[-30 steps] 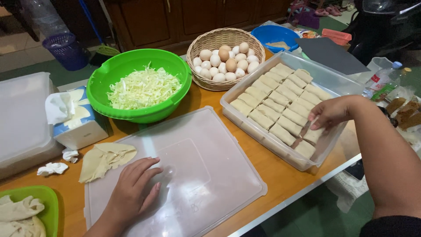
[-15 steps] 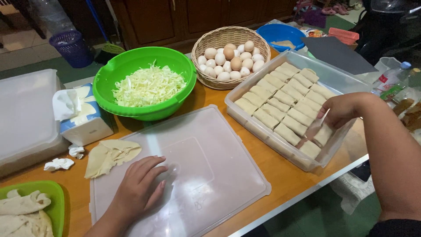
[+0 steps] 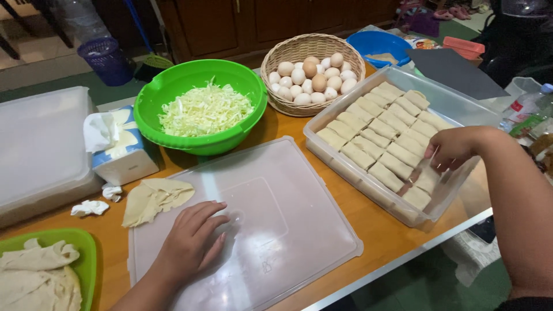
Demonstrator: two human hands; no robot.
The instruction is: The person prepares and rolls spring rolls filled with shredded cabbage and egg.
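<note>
Gently pinch one wrapped roll with your right hand in the clear tub; your left hand rests released on the lid.

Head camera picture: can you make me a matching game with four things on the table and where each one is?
Things:
1. shredded cabbage
2. eggs
3. left hand
4. right hand

Places:
A. in the woven basket
B. flat on the clear plastic lid
C. over the rolls in the clear tub
D. in the green bowl

Pairs: 1-D, 2-A, 3-B, 4-C
</note>
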